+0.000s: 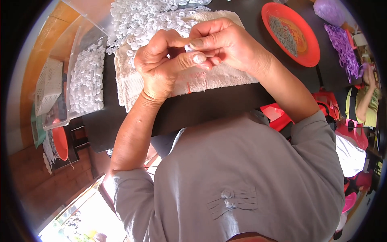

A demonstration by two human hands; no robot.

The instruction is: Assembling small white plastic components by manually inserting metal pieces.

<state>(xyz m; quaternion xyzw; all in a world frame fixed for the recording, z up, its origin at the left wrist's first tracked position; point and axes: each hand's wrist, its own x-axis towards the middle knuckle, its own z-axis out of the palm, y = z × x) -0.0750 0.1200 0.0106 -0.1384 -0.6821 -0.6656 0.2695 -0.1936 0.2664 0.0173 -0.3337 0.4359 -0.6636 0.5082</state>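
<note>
My left hand (158,64) and my right hand (231,45) meet above a cream towel (225,74). Both are closed, fingertips pinched together around a small white plastic piece (188,48). Most of that piece is hidden by the fingers, so its full shape cannot be made out. Just beyond my hands, a large heap of small white ring-shaped plastic pieces (141,20) spreads over the dark table and onto the towel's far edge.
At left a see-through plastic box (72,80) holds more white pieces. A red-orange plate (308,52) with thin metal-coloured pieces (282,34) lies at right. Purple strips (340,48) hang beyond it. Another person's arm (365,99) shows at the far right.
</note>
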